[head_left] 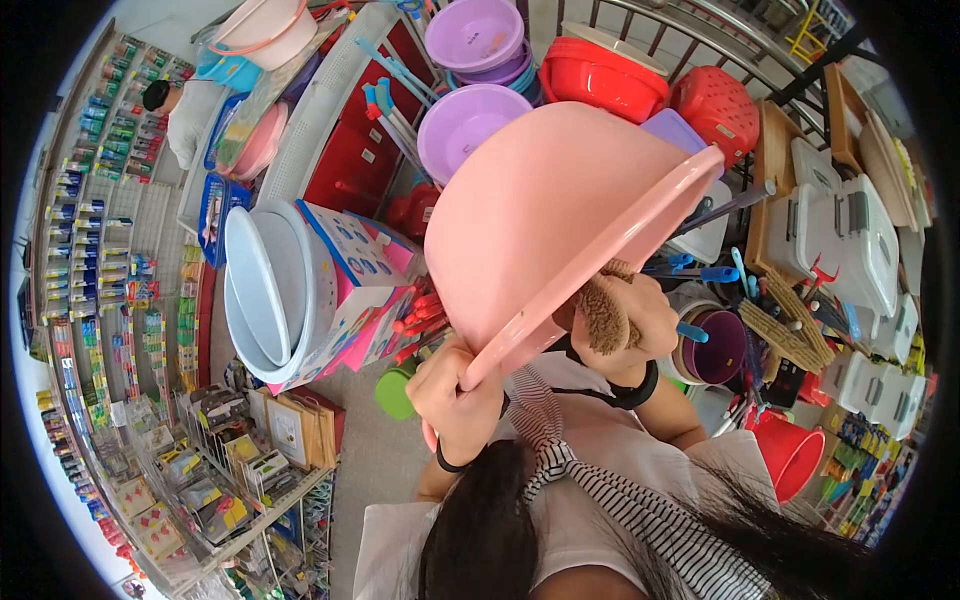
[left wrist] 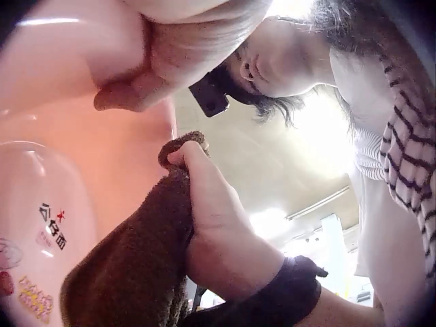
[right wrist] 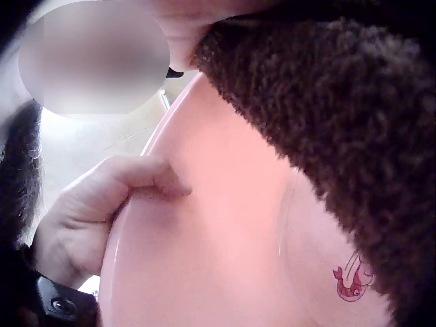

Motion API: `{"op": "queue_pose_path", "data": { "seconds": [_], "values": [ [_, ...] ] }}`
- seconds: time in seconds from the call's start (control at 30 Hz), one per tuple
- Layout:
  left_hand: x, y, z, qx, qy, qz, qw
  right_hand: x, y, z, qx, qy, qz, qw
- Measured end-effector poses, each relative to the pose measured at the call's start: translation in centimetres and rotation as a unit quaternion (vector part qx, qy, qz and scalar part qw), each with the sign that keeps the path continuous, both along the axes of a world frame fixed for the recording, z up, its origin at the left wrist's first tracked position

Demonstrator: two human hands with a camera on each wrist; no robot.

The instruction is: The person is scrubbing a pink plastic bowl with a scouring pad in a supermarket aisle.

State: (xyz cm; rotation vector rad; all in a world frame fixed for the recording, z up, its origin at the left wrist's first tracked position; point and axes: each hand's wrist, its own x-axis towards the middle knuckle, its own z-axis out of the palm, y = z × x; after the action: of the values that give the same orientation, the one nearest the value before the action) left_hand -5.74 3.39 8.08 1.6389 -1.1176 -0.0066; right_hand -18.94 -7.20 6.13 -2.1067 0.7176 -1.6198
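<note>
A large pink basin [head_left: 560, 200] is tilted on its side, its outer wall toward the head view. My left hand [head_left: 458, 398] grips its rim; in the right wrist view the left thumb lies on the inner wall, and fingers of the left hand [right wrist: 88, 211] wrap the rim. My right hand [head_left: 645, 322] holds a brown fuzzy cloth [head_left: 605, 315] at the basin's open side. In the left wrist view the right hand [left wrist: 218, 231] pinches the cloth [left wrist: 136, 266] beside the inner wall, where printed characters and stickers show on the base.
Purple basins [head_left: 468, 125] and red basins [head_left: 605, 78] stand beyond. Pale blue tubs [head_left: 265, 290] are at the left, near shelves of small packaged goods [head_left: 90, 230]. White lidded boxes [head_left: 850, 240], brushes and a red bucket [head_left: 785, 455] stand at the right. Another person [head_left: 195, 120] is at upper left.
</note>
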Motion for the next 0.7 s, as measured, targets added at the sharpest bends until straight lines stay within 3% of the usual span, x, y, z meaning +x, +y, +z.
{"op": "queue_pose_path", "data": {
  "seconds": [0.1, 0.27, 0.3, 0.33, 0.37, 0.47, 0.53, 0.6, 0.7],
  "values": [
    [0.0, 0.0, -0.6, -0.006, 0.071, -0.028, 0.997, 0.2, 0.3, -0.8, -0.019, -0.028, 0.0, 0.999],
    [0.3, -0.3, -0.3, 0.006, 0.006, -0.004, 1.0, 1.3, 1.3, 1.3, 0.027, -0.046, -0.039, 0.998],
    [0.3, -0.5, -0.3, 0.005, 0.007, -0.006, 1.0, 1.1, 1.6, 1.8, 0.134, -0.07, 0.04, 0.988],
    [0.1, -0.7, -0.4, 0.002, -0.012, 0.01, 1.0, 0.9, 1.9, 2.0, 0.239, -0.092, 0.119, 0.959],
    [0.1, -0.8, -0.4, -0.002, -0.031, 0.026, 0.999, 0.7, 2.0, 1.8, 0.273, -0.091, 0.186, 0.94],
    [0.2, -0.9, -0.3, 0.016, -0.072, 0.06, 0.996, 1.5, 2.5, 2.2, 0.44, -0.264, 0.316, 0.798],
    [0.2, -0.9, -0.4, 0.014, -0.082, 0.061, 0.995, 1.3, 2.1, 2.5, 0.44, -0.213, 0.289, 0.823],
    [0.4, -0.7, -0.6, 0.012, -0.093, 0.063, 0.994, 1.2, 1.7, 2.7, 0.533, -0.149, 0.302, 0.776],
    [0.7, -0.5, -0.7, 0.018, -0.119, 0.068, 0.99, 1.0, 1.4, 2.1, 0.522, -0.128, 0.315, 0.782]
  ]
}}
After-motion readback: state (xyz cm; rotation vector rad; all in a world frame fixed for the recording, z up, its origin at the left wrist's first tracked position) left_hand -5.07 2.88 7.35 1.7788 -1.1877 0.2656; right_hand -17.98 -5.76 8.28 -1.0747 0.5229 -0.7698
